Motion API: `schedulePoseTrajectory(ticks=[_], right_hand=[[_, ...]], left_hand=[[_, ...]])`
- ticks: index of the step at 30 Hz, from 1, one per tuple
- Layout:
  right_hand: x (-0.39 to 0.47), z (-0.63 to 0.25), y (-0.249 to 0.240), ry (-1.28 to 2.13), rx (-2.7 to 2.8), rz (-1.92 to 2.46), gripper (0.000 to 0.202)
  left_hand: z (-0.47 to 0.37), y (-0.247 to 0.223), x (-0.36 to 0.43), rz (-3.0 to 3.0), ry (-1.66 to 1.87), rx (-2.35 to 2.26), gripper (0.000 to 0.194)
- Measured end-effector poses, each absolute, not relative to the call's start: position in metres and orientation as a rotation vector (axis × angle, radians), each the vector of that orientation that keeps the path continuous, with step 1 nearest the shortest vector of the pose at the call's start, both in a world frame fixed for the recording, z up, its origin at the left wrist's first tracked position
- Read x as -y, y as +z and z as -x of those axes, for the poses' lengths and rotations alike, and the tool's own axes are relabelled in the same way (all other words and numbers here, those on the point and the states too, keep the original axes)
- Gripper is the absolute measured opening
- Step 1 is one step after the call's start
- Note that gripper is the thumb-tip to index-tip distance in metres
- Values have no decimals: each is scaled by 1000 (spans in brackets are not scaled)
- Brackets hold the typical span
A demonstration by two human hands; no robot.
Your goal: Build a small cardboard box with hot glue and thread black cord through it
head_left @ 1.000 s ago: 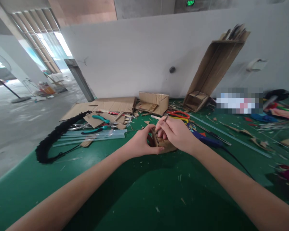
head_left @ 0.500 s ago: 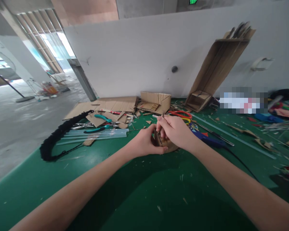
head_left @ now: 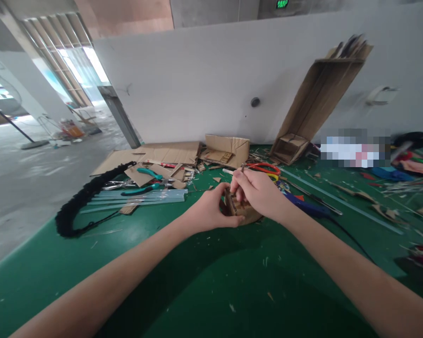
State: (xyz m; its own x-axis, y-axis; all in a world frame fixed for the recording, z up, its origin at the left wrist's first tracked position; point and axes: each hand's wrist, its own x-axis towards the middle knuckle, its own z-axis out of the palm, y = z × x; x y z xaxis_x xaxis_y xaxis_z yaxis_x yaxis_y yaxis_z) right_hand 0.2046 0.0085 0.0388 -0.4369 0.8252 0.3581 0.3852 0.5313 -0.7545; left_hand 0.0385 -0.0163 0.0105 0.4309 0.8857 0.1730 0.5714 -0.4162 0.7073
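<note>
A small brown cardboard piece [head_left: 249,216] rests on the green table, with a ridged edge facing my left hand. My left hand [head_left: 211,209] wraps its thumb and fingers round the left side of this piece. Over its top, my right hand [head_left: 259,191] pinches a thin stick-like tool [head_left: 243,166]; only its upper end shows above the fist, and its kind is not clear. The lower end of the tool is hidden behind the fingers, close to the cardboard. Just behind the right hand lie red loop handles [head_left: 268,167].
To the left lie teal-handled pliers [head_left: 141,190], clear glue sticks [head_left: 155,195] and a black fuzzy strip [head_left: 68,213]. A blue glue gun [head_left: 308,205] with its cord sits right of my hand. Cardboard scraps [head_left: 172,152] and a tall cardboard trough [head_left: 308,101] stand by the wall.
The upper end of the thin tool has shifted slightly to the right as my right hand moves a little. My left hand keeps its hold on the cardboard piece.
</note>
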Motion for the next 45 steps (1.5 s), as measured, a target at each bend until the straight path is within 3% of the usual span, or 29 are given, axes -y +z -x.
schedulePoseTrajectory(ticks=[17,23,27,35,41,45], right_hand=[[-8,-201,45,1037,2039,1032,48],[-14,-221,63,984,1583,864,43],[-17,-240,80,826,1361,812,32],[11,-250,33,498,1606,983,30],[46,-244,8,748,1668,653,30],[52,-245,13,615,1749,605,30]], left_hand=[[-42,4,17,-2138,772,-1182,53],[-38,12,18,-2284,717,-1252,75],[-33,23,20,-2459,659,-1290,74],[-25,23,15,-2666,674,-1231,74],[-25,13,11,-2606,766,-1146,74],[-28,14,14,-2551,818,-1064,68]])
